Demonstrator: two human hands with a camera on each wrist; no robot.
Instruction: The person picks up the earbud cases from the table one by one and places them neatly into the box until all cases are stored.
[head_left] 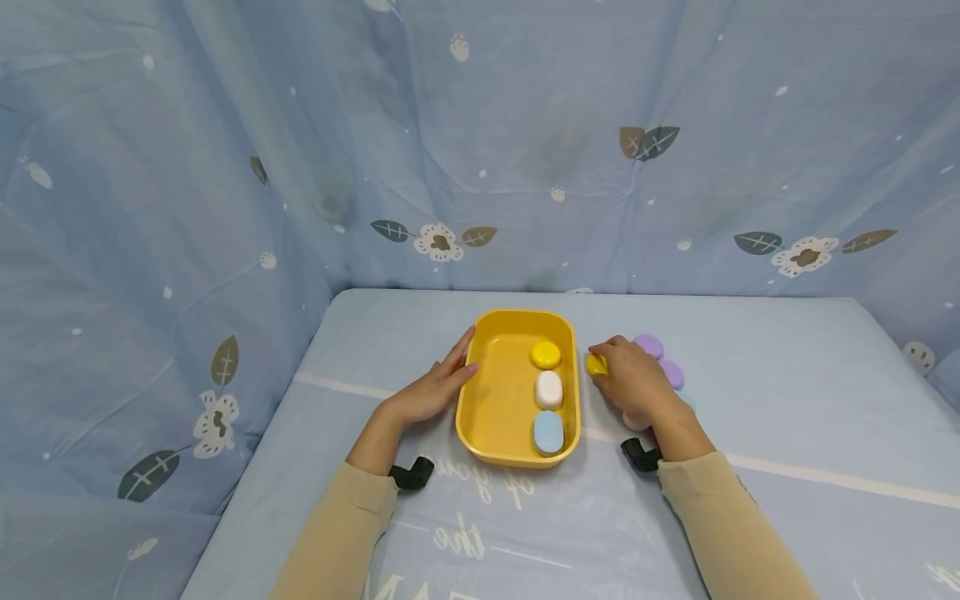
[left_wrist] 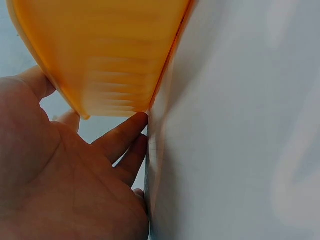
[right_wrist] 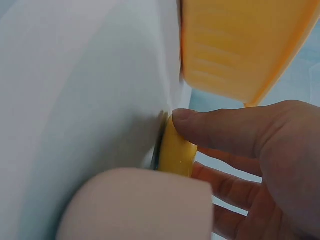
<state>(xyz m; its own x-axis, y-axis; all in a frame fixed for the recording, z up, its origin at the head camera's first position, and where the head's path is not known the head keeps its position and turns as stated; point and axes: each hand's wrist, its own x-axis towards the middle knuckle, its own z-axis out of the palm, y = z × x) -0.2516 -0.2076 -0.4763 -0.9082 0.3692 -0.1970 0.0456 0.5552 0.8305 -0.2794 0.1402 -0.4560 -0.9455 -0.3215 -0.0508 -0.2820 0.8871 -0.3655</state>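
Note:
A yellow rectangular tray (head_left: 491, 450) lies on the table with a round yellow soap (head_left: 546, 356), a white oval soap (head_left: 549, 390) and a light blue soap (head_left: 548, 432) in a column along its right side. My left hand (head_left: 431, 393) rests against the tray's left side, thumb at the rim and fingers extended along the outer wall. Just right of the tray, my right hand (head_left: 636, 379) pinches another yellow soap (right_wrist: 176, 152) between thumb and fingers, close over the table. A pale pink soap (right_wrist: 137, 205) stands near that hand in the right wrist view.
Beyond my right hand lie two purple soaps (head_left: 648, 346) and a light blue one (head_left: 686, 399), partly hidden by the hand. A pale blue printed cloth covers the table (head_left: 787, 383). Patterned curtains (head_left: 525, 167) hang behind and at the left.

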